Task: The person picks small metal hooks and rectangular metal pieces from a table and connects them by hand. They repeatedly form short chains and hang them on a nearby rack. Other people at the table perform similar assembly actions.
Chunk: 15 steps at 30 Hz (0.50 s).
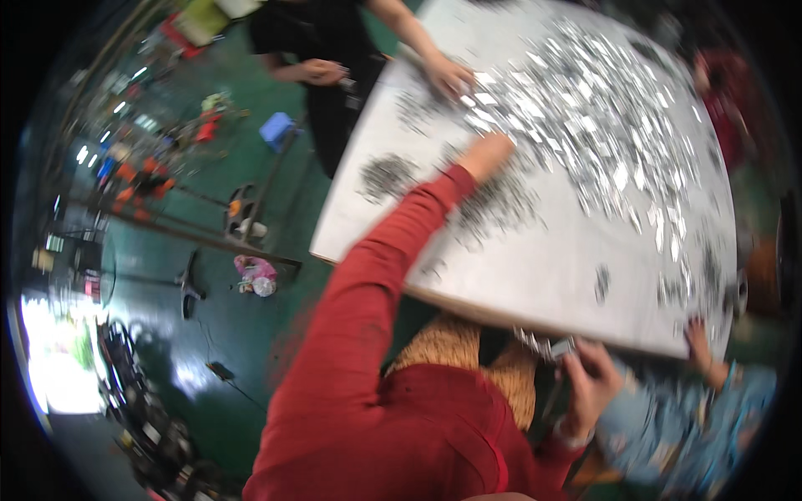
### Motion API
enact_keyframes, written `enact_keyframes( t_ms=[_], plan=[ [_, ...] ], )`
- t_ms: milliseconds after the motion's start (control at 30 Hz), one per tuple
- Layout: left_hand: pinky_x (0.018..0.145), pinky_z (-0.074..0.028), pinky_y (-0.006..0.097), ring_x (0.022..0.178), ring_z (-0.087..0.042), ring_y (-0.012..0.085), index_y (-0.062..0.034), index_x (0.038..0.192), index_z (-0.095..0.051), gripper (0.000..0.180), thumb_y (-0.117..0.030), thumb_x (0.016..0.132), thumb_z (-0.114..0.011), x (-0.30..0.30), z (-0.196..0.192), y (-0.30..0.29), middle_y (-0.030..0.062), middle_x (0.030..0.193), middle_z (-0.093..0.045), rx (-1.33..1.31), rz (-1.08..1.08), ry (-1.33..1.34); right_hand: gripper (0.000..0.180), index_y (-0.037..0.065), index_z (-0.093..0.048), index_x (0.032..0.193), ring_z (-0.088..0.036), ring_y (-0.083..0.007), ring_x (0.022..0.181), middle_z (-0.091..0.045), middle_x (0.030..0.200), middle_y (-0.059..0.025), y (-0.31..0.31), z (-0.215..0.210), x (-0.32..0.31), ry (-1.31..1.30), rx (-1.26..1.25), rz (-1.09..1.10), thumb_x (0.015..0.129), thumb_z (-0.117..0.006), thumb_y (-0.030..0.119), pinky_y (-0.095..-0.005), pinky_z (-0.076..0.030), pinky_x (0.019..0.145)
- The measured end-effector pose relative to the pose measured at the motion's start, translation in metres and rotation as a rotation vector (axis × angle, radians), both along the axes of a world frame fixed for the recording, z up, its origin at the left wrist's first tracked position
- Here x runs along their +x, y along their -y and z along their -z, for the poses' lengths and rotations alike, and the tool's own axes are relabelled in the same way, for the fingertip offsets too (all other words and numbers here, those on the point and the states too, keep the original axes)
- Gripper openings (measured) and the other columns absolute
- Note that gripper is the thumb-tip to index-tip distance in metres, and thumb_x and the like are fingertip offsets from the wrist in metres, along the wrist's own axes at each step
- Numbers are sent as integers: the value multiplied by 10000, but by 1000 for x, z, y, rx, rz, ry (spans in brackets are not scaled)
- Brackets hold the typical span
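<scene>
My left hand (491, 154), in a red sleeve, reaches over the white table to the near left edge of a spread of shiny silver metal pieces (597, 113). Its fingers are smeared by motion, so any hold is unclear. Thin dark loose parts (497, 204) lie scattered around and below that hand. Close to my lap, beyond the table's near edge, my right hand (591, 382) is closed on a row of small silver metal pieces (541, 344). Blur hides their exact kind.
The white table (543, 280) has a small dark heap (388, 177) at its left. A person in black (322, 50) works at the far left, a hand (449, 77) on the pieces. Another in blue (677, 417) sits at my right. A pink bag (255, 274) lies on the green floor.
</scene>
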<state>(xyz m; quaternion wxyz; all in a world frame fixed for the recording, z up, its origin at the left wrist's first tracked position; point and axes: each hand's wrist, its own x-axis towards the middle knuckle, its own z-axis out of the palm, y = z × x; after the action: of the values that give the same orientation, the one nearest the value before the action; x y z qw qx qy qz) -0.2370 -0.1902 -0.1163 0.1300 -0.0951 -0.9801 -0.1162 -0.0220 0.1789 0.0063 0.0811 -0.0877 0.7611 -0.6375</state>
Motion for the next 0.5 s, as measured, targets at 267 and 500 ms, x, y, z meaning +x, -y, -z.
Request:
enact_keyframes(
  t_ms=[267,500],
  plan=[
    [679,-521,425,771,-618,367,38,711,-626,79,-11,702,-564,21,1,-14,219,773,-613,-102,-20,62,190,-79,-628,950,-602,-158,641,-599,790,-110,7,-8,2,58,-138,-22,766,-614,-125,-224,-486,502],
    [701,-501,409,830,-601,368,33,777,-602,90,16,706,-549,17,-6,-19,208,836,-598,-12,-260,-284,259,-80,-621,1068,-616,-173,744,-664,886,-147,-4,-17,6,68,136,-92,820,-621,-6,-259,-505,686]
  ],
)
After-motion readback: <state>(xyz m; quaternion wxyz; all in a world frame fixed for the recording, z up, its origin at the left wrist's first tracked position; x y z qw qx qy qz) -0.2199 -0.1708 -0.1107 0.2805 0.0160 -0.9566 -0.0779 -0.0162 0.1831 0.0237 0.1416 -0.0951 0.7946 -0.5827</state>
